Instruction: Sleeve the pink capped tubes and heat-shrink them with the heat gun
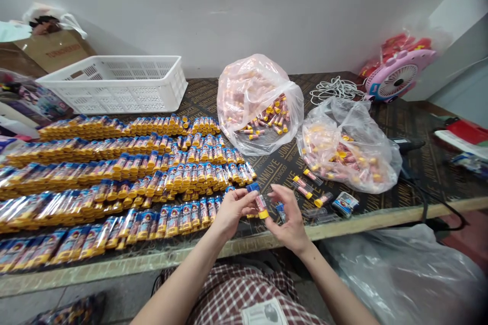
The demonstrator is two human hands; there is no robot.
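tube: small labelled tube (pixel 261 202) with a yellow cap, held up over the near table edge, just right of the packed rows (pixel 114 183)
feel: looks light and stiff, probably slick plastic, so I'd pinch it by the ends
left hand: left hand (pixel 231 212) has thumb and fingers clamped on the tube's upper part
right hand: right hand (pixel 290 216) is just beside it, fingers curled; can't tell if it's gripping anything
forearms: both angle in from the near side, wrists close together
nearby: loose tubes (pixel 305 185) on the table (pixel 381 218) to the right, two bags (pixel 263 106) further back
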